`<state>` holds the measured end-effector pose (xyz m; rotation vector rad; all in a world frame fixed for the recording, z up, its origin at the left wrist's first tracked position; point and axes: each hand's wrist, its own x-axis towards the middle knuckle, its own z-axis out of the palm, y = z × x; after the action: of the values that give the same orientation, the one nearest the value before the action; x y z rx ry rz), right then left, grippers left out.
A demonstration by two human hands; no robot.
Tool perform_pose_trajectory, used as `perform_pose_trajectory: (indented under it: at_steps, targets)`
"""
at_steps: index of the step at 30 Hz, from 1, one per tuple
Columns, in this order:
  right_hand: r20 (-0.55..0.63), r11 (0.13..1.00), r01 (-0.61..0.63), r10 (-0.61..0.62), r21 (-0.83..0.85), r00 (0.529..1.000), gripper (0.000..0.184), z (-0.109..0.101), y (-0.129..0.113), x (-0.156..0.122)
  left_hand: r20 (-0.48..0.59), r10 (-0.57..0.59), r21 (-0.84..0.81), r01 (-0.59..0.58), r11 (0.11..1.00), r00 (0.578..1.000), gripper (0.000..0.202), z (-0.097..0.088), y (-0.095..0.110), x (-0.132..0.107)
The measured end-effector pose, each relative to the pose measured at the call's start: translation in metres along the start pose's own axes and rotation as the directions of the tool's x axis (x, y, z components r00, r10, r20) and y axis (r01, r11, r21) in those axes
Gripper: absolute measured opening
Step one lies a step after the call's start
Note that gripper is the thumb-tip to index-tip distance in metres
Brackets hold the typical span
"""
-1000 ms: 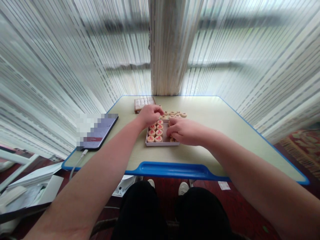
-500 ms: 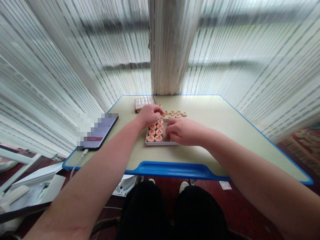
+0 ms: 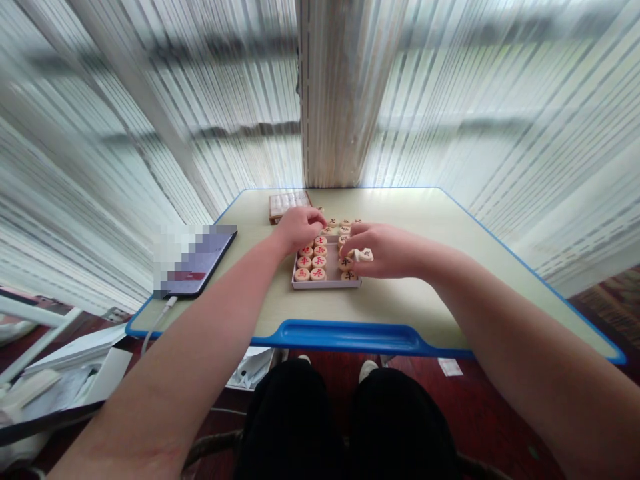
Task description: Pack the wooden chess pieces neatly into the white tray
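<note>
A shallow white box (image 3: 327, 285) holds wooden Chinese chess pieces. Red-marked pieces (image 3: 319, 261) fill two columns on its left, and black-marked pieces (image 3: 345, 263) line its right side, with a bare strip between. Curled over the box's far left corner is my left hand (image 3: 299, 227), its fingers closed; what they grip, if anything, is hidden. My right hand (image 3: 383, 250) hovers above the box's right edge with bent fingers, and a Chinese chess piece (image 3: 367, 255) shows among them. Behind the box, several loose pieces (image 3: 345, 222) lie on the table, partly covered by my hands.
A brown-edged box with a clear or pale top (image 3: 289, 201) stands at the back left. On the left edge rests a tablet (image 3: 203, 267) with a white cable (image 3: 157, 323). The table (image 3: 450, 220) has a blue tray lip (image 3: 345, 335) at its front.
My right hand has lifted and shifted right, uncovering black-marked pieces along the box's right side. A piece now shows among its fingers. My left hand stays nearly in place.
</note>
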<state>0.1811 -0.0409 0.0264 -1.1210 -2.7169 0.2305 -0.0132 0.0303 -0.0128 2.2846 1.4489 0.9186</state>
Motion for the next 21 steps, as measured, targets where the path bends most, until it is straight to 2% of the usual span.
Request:
perform_pose_trajectory:
  at_steps: [7,21]
  targets:
    - [-0.001,0.999,-0.03,0.03,-0.038,1.0,0.018,0.0059,0.0032,0.0039,0.02,0.007,0.004,-0.007,1.0,1.0,0.026,-0.0004,0.0023,-0.0013]
    - [-0.012,0.999,-0.029,0.029,-0.02,1.0,0.018,0.0018,0.0034,0.003,0.02,0.033,0.039,-0.034,0.999,0.999,0.025,0.0003,-0.0025,-0.0005]
